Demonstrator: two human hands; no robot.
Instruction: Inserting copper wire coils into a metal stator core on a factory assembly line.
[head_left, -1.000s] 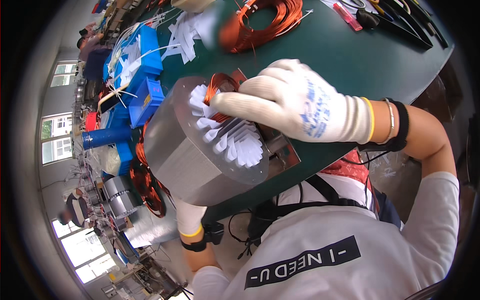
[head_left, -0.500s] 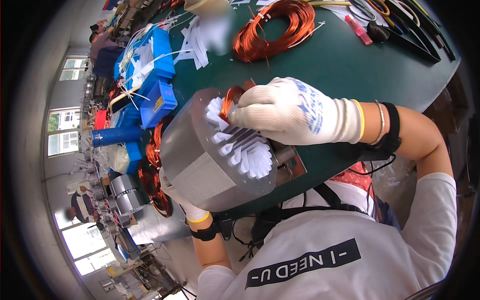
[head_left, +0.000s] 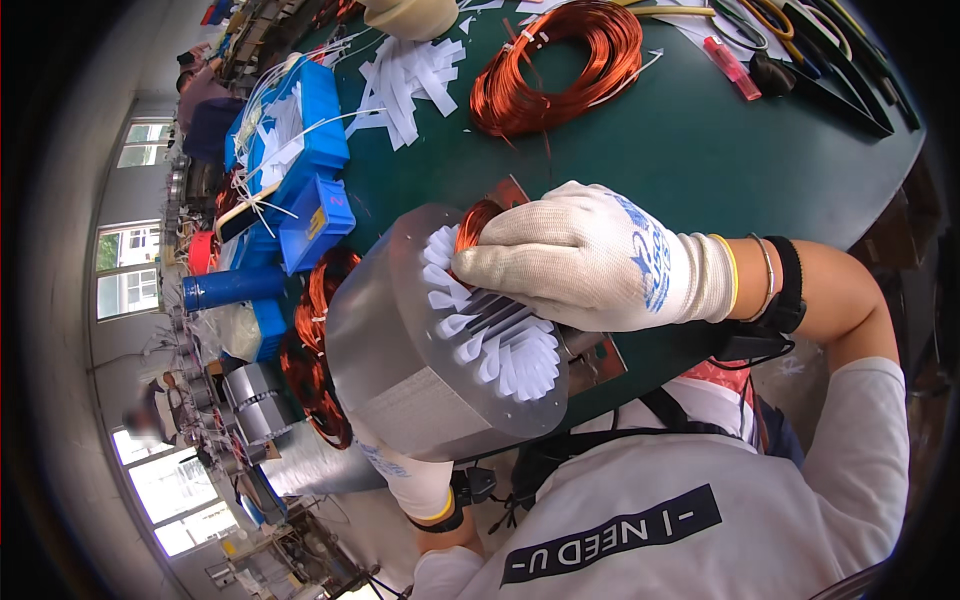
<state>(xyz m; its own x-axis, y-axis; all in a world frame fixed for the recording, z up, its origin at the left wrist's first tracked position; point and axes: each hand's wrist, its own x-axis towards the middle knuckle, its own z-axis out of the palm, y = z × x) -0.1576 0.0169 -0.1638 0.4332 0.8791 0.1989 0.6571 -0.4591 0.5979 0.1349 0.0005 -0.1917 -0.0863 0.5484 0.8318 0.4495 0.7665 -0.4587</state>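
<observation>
A grey metal stator core [head_left: 400, 345] lies on its side on the green table [head_left: 690, 170], with folded white paper liners [head_left: 510, 360] fanned out around its bore. My right hand [head_left: 590, 255], in a white knit glove, is closed at the upper part of the bore. Its fingers press on a copper wire coil [head_left: 477, 222] that pokes out among the liners. Below the core's near left side shows my left hand [head_left: 415, 480], gloved as well. The core hides its fingers, so their grip is not visible.
A large copper wire bundle [head_left: 560, 70] and white paper strips [head_left: 405, 90] lie on the far side. Blue bins [head_left: 318, 225], a blue cylinder [head_left: 235, 287] and more copper coils [head_left: 318, 350] stand at the left. A pink-red tool [head_left: 732, 68] lies far right.
The stator core has shifted slightly down in the view, toward me. My left hand has slid lower along it and shows more. My right hand has come down a little, still at the coil.
</observation>
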